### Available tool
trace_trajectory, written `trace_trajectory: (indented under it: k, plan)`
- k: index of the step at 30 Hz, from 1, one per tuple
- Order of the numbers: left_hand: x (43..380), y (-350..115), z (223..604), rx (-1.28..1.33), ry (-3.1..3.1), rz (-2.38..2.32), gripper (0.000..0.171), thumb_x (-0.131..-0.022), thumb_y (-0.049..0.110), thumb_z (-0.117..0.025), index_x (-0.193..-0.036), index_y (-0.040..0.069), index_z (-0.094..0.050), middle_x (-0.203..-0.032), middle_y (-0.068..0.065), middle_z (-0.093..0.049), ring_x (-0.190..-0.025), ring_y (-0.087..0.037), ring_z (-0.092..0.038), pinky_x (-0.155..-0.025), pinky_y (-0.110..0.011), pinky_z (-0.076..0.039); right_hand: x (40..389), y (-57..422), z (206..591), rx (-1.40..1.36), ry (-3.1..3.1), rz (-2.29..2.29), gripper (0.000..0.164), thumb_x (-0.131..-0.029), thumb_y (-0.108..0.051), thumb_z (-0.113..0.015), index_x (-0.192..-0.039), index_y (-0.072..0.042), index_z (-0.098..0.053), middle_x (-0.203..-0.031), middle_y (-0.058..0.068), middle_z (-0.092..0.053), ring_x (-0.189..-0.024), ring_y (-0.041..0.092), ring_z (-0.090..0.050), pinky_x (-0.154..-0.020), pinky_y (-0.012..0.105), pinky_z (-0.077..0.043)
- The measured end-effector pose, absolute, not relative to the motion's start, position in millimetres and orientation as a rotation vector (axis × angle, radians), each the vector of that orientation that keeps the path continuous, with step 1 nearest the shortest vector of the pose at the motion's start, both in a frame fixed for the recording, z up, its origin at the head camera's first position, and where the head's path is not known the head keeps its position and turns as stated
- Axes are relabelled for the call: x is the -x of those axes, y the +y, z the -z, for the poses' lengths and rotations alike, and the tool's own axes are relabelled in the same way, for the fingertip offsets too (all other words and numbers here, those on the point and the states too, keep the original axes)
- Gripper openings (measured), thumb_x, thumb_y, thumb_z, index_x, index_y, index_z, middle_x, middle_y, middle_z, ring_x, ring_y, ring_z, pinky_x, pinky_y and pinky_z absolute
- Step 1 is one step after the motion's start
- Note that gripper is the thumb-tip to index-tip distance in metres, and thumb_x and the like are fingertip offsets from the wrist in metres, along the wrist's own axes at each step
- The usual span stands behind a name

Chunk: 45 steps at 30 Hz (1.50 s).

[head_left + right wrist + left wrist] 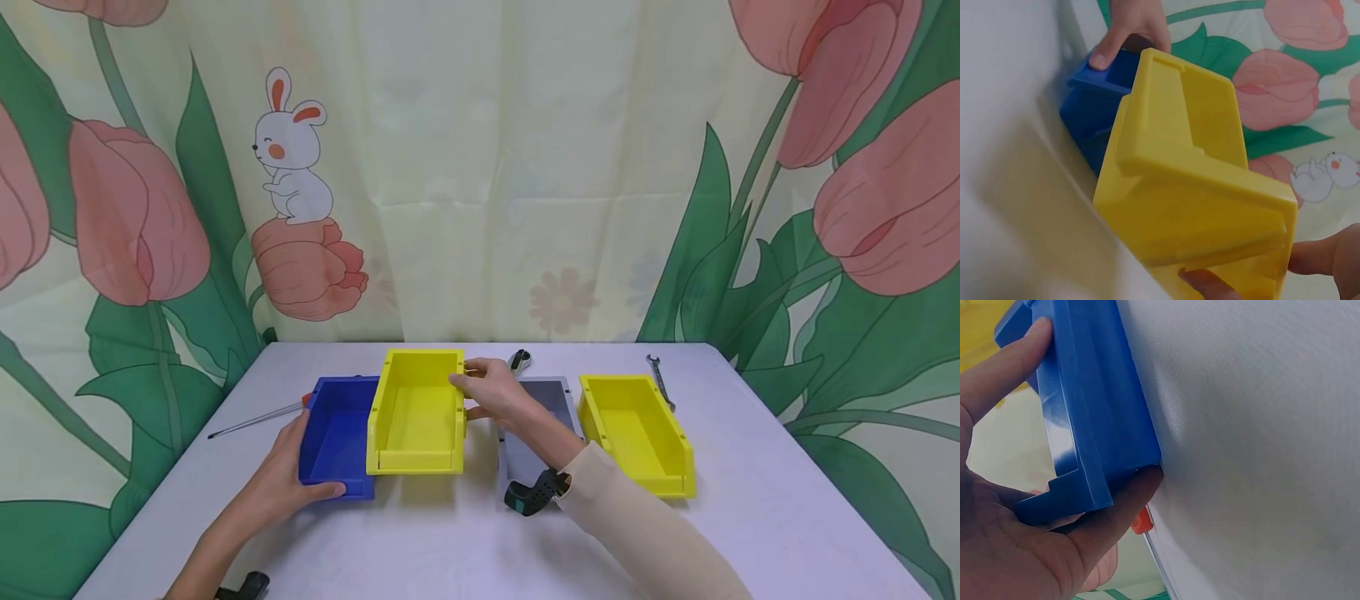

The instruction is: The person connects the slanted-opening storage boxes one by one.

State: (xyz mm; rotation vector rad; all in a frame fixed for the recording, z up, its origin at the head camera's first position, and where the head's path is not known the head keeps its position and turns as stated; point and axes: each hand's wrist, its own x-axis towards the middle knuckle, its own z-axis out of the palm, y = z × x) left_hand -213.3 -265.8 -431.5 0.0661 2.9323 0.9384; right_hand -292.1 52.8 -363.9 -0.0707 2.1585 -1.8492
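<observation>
My left hand (279,477) grips a blue plastic bin (337,442) at its left side, the thumb on the front rim and the other fingers along the outer wall. A yellow bin (420,408) is held by my right hand (497,393), thumb on the right rim and fingers against the side wall. This yellow bin is raised off the white table, its shadow below, and it overlaps the blue bin's right edge in the head view. Both bins look bare inside. The left wrist view shows the blue bin (1107,394) low against the tabletop.
A grey bin (519,462) stands partly hidden under my right forearm. Right of it is a second yellow bin (637,433), with a wrench (660,382) behind. A screwdriver (255,419) lies left of the blue bin. Another metal tool (519,361) shows behind the grey bin.
</observation>
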Motion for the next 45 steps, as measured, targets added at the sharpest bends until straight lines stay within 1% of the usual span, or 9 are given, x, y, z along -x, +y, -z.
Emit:
trace_trajectory:
  k: [3, 10, 20, 23, 29, 35, 38, 43, 45]
  plan:
    - [212.3, -265.4, 430.7, -0.058, 2.929, -0.942, 0.145, -0.076, 0.050, -0.094, -0.167, -0.004, 0.005, -0.170, -0.038, -0.008, -0.151, -0.061, -0.024, -0.119, -0.078, -0.031, 293.7, 54.1, 364.2, 0.046, 2.146, 1.870, 0.056, -0.105, -0.021, -0.068, -0.155, -0.002, -0.050, -0.141, 0.022, -0.063, -0.121, 0.036, -0.071, -0.082, 0.040, -0.069]
    - [213.5, -264.7, 428.7, -0.060, 2.934, -0.933, 0.144, -0.077, 0.050, -0.093, -0.167, -0.004, 0.005, -0.170, -0.038, -0.007, -0.152, -0.060, -0.023, -0.120, -0.078, -0.030, 297.2, 54.8, 360.8, 0.037, 2.184, 1.860, 0.054, -0.103, -0.021, -0.071, -0.151, -0.004, -0.055, -0.136, 0.020, -0.065, -0.105, 0.028, -0.070, -0.079, 0.038, -0.069]
    - [214.6, -264.7, 430.9, -0.056, 2.933, -0.938, 0.143, -0.078, 0.050, -0.093, -0.168, -0.003, 0.005, -0.170, -0.038, -0.007, -0.151, -0.060, -0.024, -0.119, -0.078, -0.031, 301.4, 58.5, 361.7, 0.055, 2.191, 1.846, 0.051, -0.102, -0.021, -0.073, -0.148, -0.004, -0.057, -0.133, 0.018, -0.066, -0.097, 0.024, -0.070, -0.077, 0.036, -0.069]
    - [214.7, -264.6, 431.3, -0.063, 2.939, -0.932, 0.143, -0.078, 0.050, -0.093, -0.168, -0.004, 0.005, -0.170, -0.038, -0.008, -0.152, -0.060, -0.024, -0.119, -0.078, -0.031, 302.7, 59.3, 360.8, 0.052, 2.194, 1.837, 0.051, -0.101, -0.021, -0.074, -0.147, -0.003, -0.057, -0.132, 0.018, -0.066, -0.098, 0.026, -0.072, -0.076, 0.035, -0.069]
    - [214.6, -263.6, 431.2, -0.056, 2.935, -0.925, 0.144, -0.078, 0.050, -0.093, -0.168, -0.003, 0.006, -0.170, -0.038, -0.008, -0.152, -0.060, -0.024, -0.119, -0.078, -0.032, 304.2, 59.9, 359.4, 0.042, 2.188, 1.820, 0.054, -0.101, -0.019, -0.074, -0.148, 0.000, -0.054, -0.135, 0.023, -0.067, -0.109, 0.034, -0.074, -0.076, 0.034, -0.069]
    - [213.7, -262.8, 431.4, -0.046, 2.934, -0.938, 0.144, -0.077, 0.051, -0.093, -0.168, -0.002, 0.005, -0.170, -0.038, -0.008, -0.152, -0.061, -0.024, -0.118, -0.078, -0.032, 304.6, 61.4, 362.2, 0.056, 2.169, 1.823, 0.054, -0.102, -0.017, -0.072, -0.149, 0.001, -0.053, -0.136, 0.021, -0.067, -0.114, 0.039, -0.074, -0.076, 0.035, -0.069]
    - [213.2, -263.0, 432.2, -0.044, 2.933, -0.940, 0.144, -0.077, 0.052, -0.093, -0.168, -0.002, 0.005, -0.170, -0.038, -0.008, -0.151, -0.061, -0.024, -0.118, -0.078, -0.032, 305.3, 62.6, 363.1, 0.058, 2.168, 1.818, 0.055, -0.102, -0.016, -0.072, -0.150, 0.001, -0.052, -0.137, 0.023, -0.067, -0.113, 0.038, -0.075, -0.076, 0.034, -0.069]
    - [212.8, -263.9, 432.7, -0.040, 2.935, -0.940, 0.145, -0.076, 0.053, -0.093, -0.168, -0.002, 0.005, -0.170, -0.038, -0.007, -0.152, -0.062, -0.023, -0.118, -0.079, -0.031, 306.6, 63.8, 364.3, 0.037, 2.179, 1.807, 0.057, -0.102, -0.016, -0.072, -0.152, 0.002, -0.051, -0.135, 0.023, -0.069, -0.103, 0.030, -0.077, -0.077, 0.034, -0.069]
    - [212.8, -264.0, 432.4, -0.032, 2.931, -0.937, 0.146, -0.076, 0.053, -0.093, -0.168, -0.002, 0.006, -0.171, -0.038, -0.007, -0.152, -0.061, -0.022, -0.118, -0.079, -0.030, 307.7, 63.7, 365.1, 0.032, 2.175, 1.808, 0.057, -0.102, -0.014, -0.072, -0.152, 0.003, -0.051, -0.134, 0.024, -0.070, -0.103, 0.030, -0.078, -0.078, 0.034, -0.069]
